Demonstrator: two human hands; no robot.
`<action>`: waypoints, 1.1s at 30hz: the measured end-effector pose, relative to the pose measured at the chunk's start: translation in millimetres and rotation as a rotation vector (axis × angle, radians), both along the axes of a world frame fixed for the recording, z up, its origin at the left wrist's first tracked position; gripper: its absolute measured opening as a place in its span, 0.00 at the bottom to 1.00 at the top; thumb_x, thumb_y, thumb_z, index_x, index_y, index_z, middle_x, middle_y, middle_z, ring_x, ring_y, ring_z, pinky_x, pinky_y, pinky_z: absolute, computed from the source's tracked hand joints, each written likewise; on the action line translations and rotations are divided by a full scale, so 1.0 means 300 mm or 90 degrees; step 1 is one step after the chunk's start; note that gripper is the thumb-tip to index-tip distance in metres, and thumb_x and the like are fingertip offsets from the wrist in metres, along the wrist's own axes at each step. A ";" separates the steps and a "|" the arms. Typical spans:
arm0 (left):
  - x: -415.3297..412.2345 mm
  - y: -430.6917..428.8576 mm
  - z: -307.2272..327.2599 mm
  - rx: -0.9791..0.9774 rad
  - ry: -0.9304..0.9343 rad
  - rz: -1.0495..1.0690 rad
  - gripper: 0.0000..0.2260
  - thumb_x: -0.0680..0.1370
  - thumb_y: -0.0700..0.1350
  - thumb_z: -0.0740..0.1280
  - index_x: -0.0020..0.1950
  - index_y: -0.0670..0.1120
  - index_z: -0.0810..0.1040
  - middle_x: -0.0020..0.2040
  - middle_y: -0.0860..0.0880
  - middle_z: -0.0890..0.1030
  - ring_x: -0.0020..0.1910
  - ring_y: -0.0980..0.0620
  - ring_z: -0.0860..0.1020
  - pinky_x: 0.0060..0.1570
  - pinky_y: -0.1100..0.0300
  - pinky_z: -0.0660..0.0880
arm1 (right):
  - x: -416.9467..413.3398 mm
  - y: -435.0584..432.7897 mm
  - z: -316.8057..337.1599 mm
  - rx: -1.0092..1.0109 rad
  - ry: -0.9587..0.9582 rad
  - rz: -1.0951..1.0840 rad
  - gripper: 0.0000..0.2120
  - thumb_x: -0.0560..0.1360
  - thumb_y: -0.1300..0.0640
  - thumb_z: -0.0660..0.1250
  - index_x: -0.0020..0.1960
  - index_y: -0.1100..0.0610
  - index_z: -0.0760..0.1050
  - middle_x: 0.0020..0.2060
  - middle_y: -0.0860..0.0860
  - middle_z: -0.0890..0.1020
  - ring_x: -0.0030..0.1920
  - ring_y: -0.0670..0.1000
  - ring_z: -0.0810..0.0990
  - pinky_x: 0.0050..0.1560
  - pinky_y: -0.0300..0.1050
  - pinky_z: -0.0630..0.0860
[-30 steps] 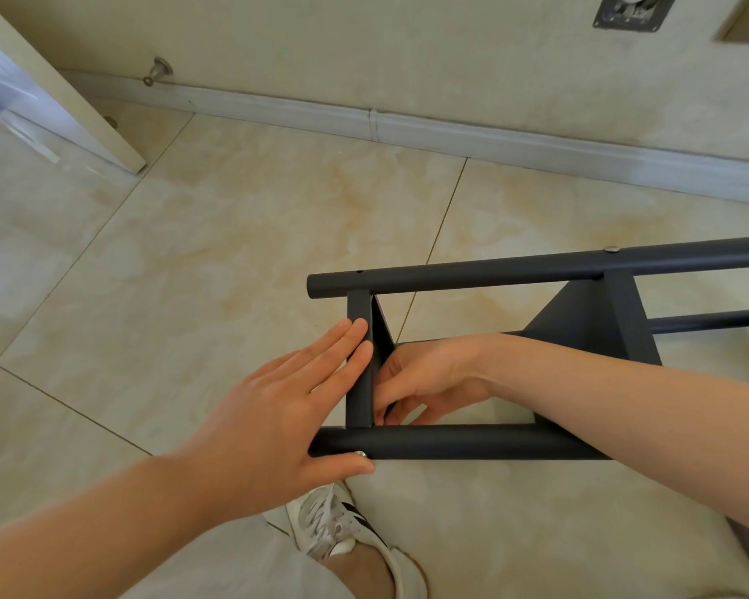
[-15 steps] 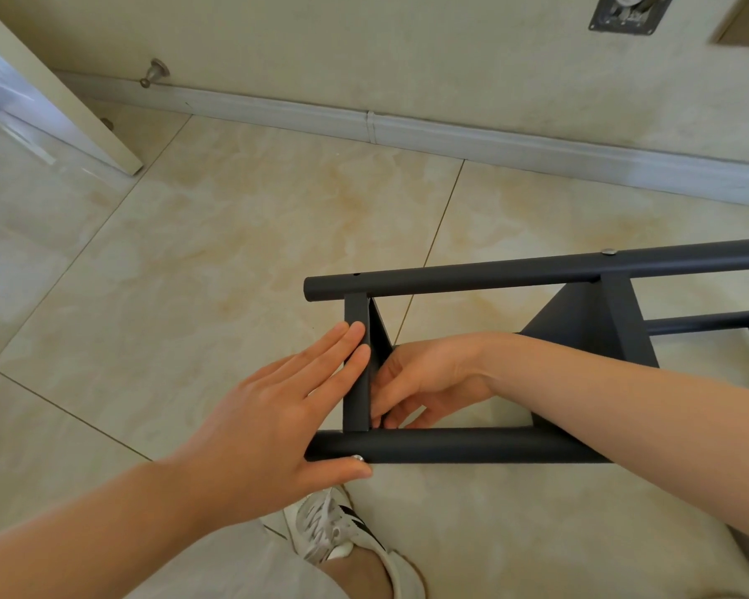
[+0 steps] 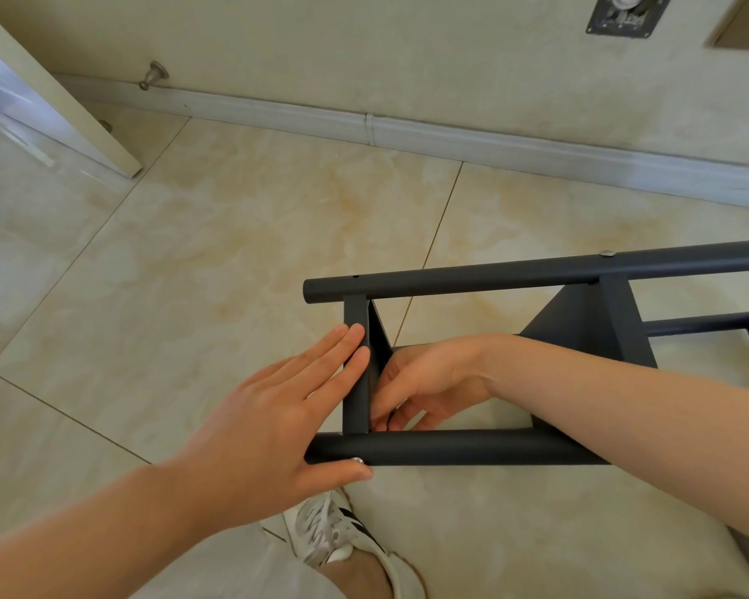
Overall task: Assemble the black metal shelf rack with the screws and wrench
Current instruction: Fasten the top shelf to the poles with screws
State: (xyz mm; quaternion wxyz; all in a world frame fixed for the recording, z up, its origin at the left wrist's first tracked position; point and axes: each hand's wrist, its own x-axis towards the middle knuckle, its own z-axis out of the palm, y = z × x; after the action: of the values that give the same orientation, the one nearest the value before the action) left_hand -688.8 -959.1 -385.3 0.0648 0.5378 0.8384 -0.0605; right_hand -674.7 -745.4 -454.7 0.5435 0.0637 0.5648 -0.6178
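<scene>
The rack (image 3: 450, 447) lay on its side at lower right; the left hand (image 3: 269, 425), flat and open, braced its end bar (image 3: 355, 408), which seemed wise while the right hand (image 3: 429, 378) worked the inner corner with curled fingers, their hold unclear.

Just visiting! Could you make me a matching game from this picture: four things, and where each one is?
1. left hand
2. right hand
3. silver metal doorstop
4. white sneaker with black stripes

A. on the beige tiled floor
B. flat against the short black metal crossbar
C. sticking out of the white skirting board
D. inside the black metal rack frame, fingers curled

Pairs: 1-B, 2-D, 3-C, 4-A.
</scene>
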 end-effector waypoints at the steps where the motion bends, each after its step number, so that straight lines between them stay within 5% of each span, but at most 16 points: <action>1: 0.000 0.000 0.000 0.002 -0.002 0.001 0.41 0.74 0.71 0.57 0.76 0.42 0.68 0.78 0.44 0.64 0.75 0.45 0.66 0.66 0.49 0.70 | 0.000 -0.003 -0.001 0.003 0.000 0.001 0.07 0.78 0.58 0.68 0.53 0.58 0.82 0.45 0.53 0.83 0.49 0.51 0.80 0.58 0.48 0.77; 12: 0.004 0.004 0.003 0.001 -0.010 0.012 0.41 0.74 0.71 0.57 0.77 0.43 0.66 0.78 0.46 0.63 0.76 0.47 0.64 0.68 0.50 0.65 | 0.001 0.009 0.004 -0.022 0.027 0.007 0.06 0.78 0.59 0.67 0.47 0.56 0.83 0.45 0.52 0.84 0.50 0.51 0.81 0.57 0.47 0.78; 27: 0.005 0.002 0.006 0.007 -0.021 0.010 0.41 0.74 0.70 0.58 0.77 0.43 0.66 0.78 0.45 0.64 0.75 0.46 0.65 0.67 0.51 0.68 | 0.004 -0.015 -0.010 0.007 0.042 0.016 0.08 0.79 0.54 0.66 0.54 0.57 0.81 0.47 0.51 0.84 0.51 0.50 0.82 0.56 0.46 0.78; 33: 0.004 0.002 0.004 0.010 -0.026 0.016 0.41 0.74 0.71 0.58 0.77 0.43 0.66 0.78 0.45 0.63 0.76 0.47 0.64 0.68 0.50 0.68 | -0.001 0.003 -0.006 -0.041 0.038 0.004 0.06 0.80 0.59 0.65 0.51 0.56 0.81 0.45 0.51 0.84 0.48 0.50 0.81 0.54 0.44 0.78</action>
State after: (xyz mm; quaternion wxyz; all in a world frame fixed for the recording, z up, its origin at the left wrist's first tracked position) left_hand -687.5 -958.4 -384.0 0.0784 0.5291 0.8439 -0.0424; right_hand -674.8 -744.4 -456.6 0.5301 0.0257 0.5610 -0.6353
